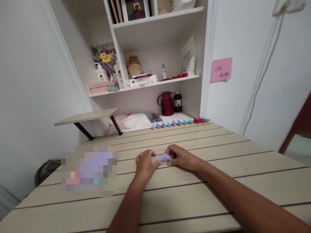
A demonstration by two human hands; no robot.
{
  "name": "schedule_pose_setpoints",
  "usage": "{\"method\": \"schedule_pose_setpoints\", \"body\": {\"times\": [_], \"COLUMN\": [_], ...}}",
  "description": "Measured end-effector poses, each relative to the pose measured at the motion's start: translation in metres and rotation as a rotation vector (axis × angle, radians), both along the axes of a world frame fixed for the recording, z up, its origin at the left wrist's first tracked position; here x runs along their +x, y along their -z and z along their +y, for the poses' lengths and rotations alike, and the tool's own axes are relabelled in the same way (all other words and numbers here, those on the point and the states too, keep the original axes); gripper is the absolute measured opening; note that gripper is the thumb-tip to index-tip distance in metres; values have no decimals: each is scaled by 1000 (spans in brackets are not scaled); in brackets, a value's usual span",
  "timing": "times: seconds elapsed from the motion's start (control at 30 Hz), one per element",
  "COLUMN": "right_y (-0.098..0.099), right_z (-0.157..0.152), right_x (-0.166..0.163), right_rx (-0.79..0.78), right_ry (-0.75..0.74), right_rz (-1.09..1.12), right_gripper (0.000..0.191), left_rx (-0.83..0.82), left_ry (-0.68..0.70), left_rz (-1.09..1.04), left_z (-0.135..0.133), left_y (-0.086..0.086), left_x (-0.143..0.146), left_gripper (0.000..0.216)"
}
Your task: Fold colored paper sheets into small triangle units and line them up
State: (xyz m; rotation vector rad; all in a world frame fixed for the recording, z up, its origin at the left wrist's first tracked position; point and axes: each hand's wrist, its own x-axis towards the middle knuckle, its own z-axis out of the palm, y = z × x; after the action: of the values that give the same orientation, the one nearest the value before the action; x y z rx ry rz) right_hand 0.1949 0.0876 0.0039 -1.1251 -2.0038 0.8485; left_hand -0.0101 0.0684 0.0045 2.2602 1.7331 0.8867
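A small piece of folded purple paper lies on the wooden table between my two hands. My left hand presses its thumb and fingers against the paper's left end. My right hand pinches the paper's right side with curled fingers. Both hands rest on the tabletop near its middle.
A row of several small folded paper shapes in teal, purple and pink lines the table's far edge. Behind it are shelves with a dark red jug, bottles and boxes. A small raised shelf stands at the back left. A blurred patch covers the table's left part.
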Motion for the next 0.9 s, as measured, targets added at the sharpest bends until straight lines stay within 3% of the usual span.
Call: {"method": "schedule_pose_setpoints", "body": {"times": [0.27,0.4,0.5,0.7,0.9], "right_y": [0,-1,-3,0,1], "right_z": [-6,-9,-10,-9,0], "right_x": [-1,-1,-2,-4,2], "right_rx": [-15,50,100,54,71], "right_ry": [-23,-31,-59,-32,37], "right_rz": [103,51,9,61,218], "right_gripper": [40,26,12,11,10], "left_rx": [-13,-17,-30,-32,-57], "left_ry": [128,143,117,25,223], "left_rz": [-113,-86,-87,-136,-459], "left_z": [-3,-3,-3,-2,2], "left_y": [-4,-1,0,3,7], "left_x": [6,6,7,6,7], "left_gripper": [34,28,28,33,22]}}
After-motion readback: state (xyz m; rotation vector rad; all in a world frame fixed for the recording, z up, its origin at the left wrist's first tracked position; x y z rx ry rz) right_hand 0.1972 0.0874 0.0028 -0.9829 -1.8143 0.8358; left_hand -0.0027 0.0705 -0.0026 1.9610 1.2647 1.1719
